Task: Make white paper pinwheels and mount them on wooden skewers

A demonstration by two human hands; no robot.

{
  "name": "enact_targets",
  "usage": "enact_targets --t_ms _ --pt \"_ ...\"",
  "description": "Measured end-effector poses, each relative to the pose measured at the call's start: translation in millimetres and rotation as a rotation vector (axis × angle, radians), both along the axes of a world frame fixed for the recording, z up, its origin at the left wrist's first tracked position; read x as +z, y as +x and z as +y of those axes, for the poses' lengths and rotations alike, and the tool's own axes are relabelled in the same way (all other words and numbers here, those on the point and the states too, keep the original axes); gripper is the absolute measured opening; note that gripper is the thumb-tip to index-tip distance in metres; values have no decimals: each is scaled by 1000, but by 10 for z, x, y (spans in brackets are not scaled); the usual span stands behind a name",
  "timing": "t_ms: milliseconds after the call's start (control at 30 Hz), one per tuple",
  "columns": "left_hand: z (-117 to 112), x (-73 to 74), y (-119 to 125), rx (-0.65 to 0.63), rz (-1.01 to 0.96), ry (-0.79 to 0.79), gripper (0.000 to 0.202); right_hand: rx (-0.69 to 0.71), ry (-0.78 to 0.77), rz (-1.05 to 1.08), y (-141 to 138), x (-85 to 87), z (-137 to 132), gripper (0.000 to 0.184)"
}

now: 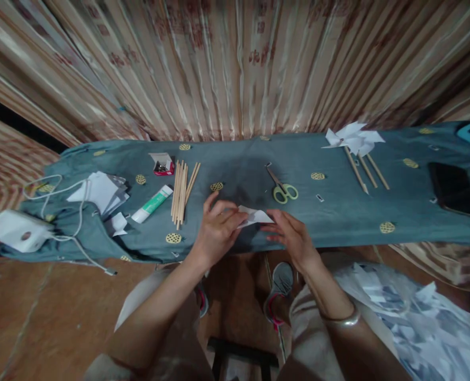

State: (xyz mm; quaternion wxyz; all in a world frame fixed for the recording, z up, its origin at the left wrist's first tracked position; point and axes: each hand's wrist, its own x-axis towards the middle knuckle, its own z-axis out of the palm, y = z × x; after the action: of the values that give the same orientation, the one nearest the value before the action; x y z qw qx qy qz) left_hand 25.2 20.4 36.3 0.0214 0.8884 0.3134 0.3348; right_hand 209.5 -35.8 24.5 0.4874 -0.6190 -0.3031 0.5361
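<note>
White paper piece (254, 216): one, folded to a point, lies flat at the near edge of the desk (338, 211), centre of frame, between both hands.

Far left: one white charger block (18, 231) with its cable (60, 190) looped over the cloth, parked off to the side, likely to stay out of the working patch.
Next right: loose stack of white sheets (100, 191), fanned; count unclear.
One green-and-white glue tube (152, 203), on its side, cap toward the near edge.
One small red box (162, 164), lid up, small metal bits inside; too small to name.
Bundle of wooden sticks (181, 190), roughly a dozen, laid parallel, within reach of the left hand.

Left hand (217, 230): fingers bent down and closed on the paper's left part, seemingly pinning it to the cloth so that it cannot slide.
Right hand (292, 235): fingers stretched out, not closed, tips resting on the paper's right corner; a bangle (344, 319) on the wrist.

Just beyond the paper: one pair of scissors (281, 186), yellow-green handles, blades closed, apart from the hands.
Upper right: white paper pinwheels (354, 138) on three sticks, grouped together near the curtain (219, 63); heads overlap, so their number is judged as three from the sticks.
Far right: one dark phone (453, 189), face up.
</note>
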Motion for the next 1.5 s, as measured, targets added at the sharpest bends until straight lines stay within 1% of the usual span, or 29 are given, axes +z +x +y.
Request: enact_targets --t_ms 67,100,167,267,333,433,533,600,667,700,767,833,900,933,967,1067,1167,1267,1500 --pt "-97 57 22 -49 -26 38 14 35 -120 297 0 49 -16 52" --pt "-137 68 40 -74 -27 40 14 46 -157 400 -4 69 -22 51" --pt "-193 62 81 -120 -19 30 15 29 -198 503 -11 90 -29 44" --pt "-218 26 132 -159 -22 24 17 -67 -224 489 -12 78 -21 28" --pt "-214 8 149 -167 -28 23 16 -95 -208 454 -13 64 -9 27" --pt "-201 0 149 -166 -26 27 18 -75 -176 428 -25 61 3 29" --pt "-190 -8 126 -148 -20 -2 31 -50 -105 385 -35 68 6 26" --pt "-178 -37 99 -113 -63 -97 45 -48 -28 330 -22 63 10 24" --pt "-158 -90 70 -45 -190 -275 56 -51 40 249 8 45 17 22" --pt "-146 -121 58 -5 -286 -392 59 -53 68 198 27 32 21 21" --pt "-121 -173 48 45 -499 -697 56 -54 124 95 62 3 26 21" --pt "-105 -190 62 31 -666 -1078 53 -46 163 4 80 -22 27 22" --pt "-106 -170 106 0 -763 -1427 63 -24 190 -68 76 -32 24 23" --pt "-112 -153 138 -7 -797 -1544 65 -9 201 -100 67 -30 21 23" --pt "-120 -136 173 -2 -829 -1623 61 4 211 -130 54 -24 18 24" --pt "-147 -106 276 28 -922 -1715 42 17 231 -205 6 7 9 24" --pt "-158 -113 332 51 -992 -1727 33 22 237 -225 -33 30 6 25" --pt "-156 -127 339 70 -1018 -1706 30 31 244 -220 -56 35 9 26" --pt "-150 -153 330 68 -1020 -1652 29 35 266 -267 -77 35 4 31"
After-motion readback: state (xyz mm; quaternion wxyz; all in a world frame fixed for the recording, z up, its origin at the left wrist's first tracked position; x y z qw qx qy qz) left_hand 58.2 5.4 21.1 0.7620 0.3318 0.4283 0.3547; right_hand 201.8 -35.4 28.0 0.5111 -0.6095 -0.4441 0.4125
